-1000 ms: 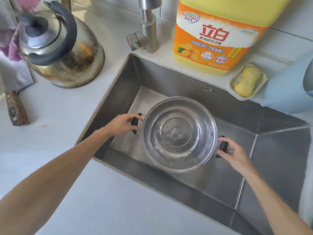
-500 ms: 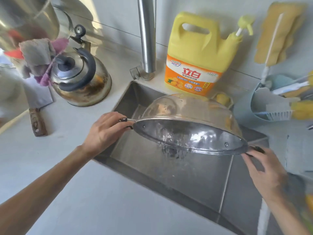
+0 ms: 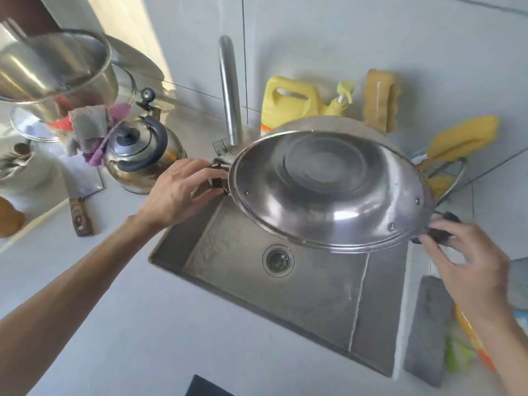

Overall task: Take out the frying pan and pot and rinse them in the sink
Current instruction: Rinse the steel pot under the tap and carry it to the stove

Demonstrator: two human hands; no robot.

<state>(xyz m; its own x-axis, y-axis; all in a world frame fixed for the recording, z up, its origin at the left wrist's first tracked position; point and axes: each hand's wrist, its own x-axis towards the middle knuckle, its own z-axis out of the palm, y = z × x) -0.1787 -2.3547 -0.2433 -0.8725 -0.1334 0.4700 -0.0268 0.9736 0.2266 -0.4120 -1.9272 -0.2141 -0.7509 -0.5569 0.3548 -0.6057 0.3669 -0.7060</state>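
Note:
A shiny steel pot (image 3: 328, 190) with two black side handles hangs above the steel sink (image 3: 285, 284), lifted and tilted with its mouth towards me. My left hand (image 3: 180, 192) grips its left handle. On the other side my right hand (image 3: 474, 261) holds the right handle. The sink's wet floor and round drain (image 3: 278, 260) lie below the pot. No frying pan is identifiable in view.
The tall tap (image 3: 230, 92) stands just behind the pot's left rim. A kettle (image 3: 143, 155) and a knife (image 3: 80, 212) sit on the left counter under a large steel pot (image 3: 54, 70). Yellow detergent jug (image 3: 291, 104), sponges and brushes (image 3: 457, 141) line the back. A grey stone (image 3: 425, 330) lies right.
The pot went from level and low in the sink, to tipped so water poured out, to raised higher and tilted with its mouth facing me. My view pulled back and up.

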